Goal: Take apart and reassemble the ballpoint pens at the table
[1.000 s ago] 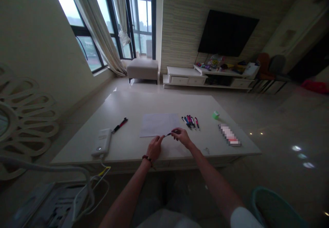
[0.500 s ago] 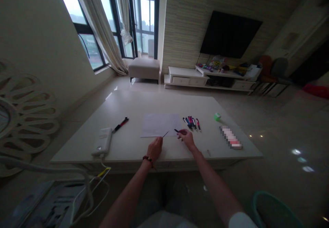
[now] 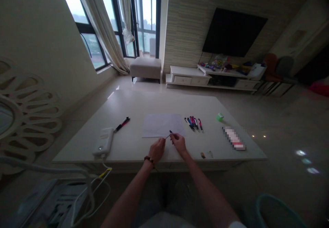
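Near the front edge of the white table (image 3: 123,151), my left hand (image 3: 156,149) pinches a thin dark pen refill (image 3: 167,136). The fingers of my right hand (image 3: 179,144) are closed on a short black pen part (image 3: 171,131), whose lower end they hide. The refill's tip is close to the right fingers; whether it touches the black part I cannot tell. Just beyond both hands lies a white sheet of paper (image 3: 160,123). Several pens (image 3: 194,122) lie side by side to the right of the paper.
A black and red pen (image 3: 122,124) lies left of the paper beside a white power strip (image 3: 105,140) with a cable. On the right are a green object (image 3: 219,117), a pixelated item (image 3: 233,138) and small pieces (image 3: 203,155) by the front edge.
My right hand has moved left and slightly nearer, bringing the black part close to the refill. The small brownish piece on the table, behind my right arm before, now shows.
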Demonstrator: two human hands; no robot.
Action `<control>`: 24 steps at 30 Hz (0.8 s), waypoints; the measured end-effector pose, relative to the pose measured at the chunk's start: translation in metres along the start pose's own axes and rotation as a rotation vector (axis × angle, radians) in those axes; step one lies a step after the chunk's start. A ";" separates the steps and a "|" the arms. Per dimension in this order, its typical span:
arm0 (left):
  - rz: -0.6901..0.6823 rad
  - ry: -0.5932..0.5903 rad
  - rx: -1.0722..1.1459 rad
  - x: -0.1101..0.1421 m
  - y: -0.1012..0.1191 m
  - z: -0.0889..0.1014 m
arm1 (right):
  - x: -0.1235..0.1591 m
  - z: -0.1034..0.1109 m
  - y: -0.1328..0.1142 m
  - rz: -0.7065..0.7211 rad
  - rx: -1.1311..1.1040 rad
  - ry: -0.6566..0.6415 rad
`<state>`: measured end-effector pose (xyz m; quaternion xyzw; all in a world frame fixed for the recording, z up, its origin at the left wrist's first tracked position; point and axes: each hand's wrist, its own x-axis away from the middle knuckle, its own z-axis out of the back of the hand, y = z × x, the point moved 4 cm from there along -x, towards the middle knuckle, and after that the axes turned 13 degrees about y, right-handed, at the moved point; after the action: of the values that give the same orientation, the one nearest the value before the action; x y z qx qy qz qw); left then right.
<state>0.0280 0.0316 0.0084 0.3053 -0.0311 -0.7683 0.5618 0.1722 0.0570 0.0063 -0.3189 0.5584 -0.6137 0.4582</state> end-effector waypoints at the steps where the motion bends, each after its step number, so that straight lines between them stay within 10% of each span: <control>1: -0.012 -0.014 -0.003 0.000 0.001 0.000 | 0.003 -0.005 -0.002 -0.036 -0.046 -0.032; 8: 0.024 0.002 -0.049 0.000 -0.002 0.001 | 0.004 0.013 0.015 -0.379 -0.328 0.230; 16: 0.254 0.136 -0.038 -0.004 -0.015 0.005 | 0.033 -0.014 0.021 -0.629 -0.427 0.098; 24: 0.151 0.095 0.024 -0.002 -0.009 0.003 | 0.052 0.026 0.025 -0.437 -0.400 0.202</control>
<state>0.0192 0.0358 0.0087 0.3447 -0.0364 -0.7082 0.6151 0.1809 0.0000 -0.0202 -0.4527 0.6287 -0.6044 0.1858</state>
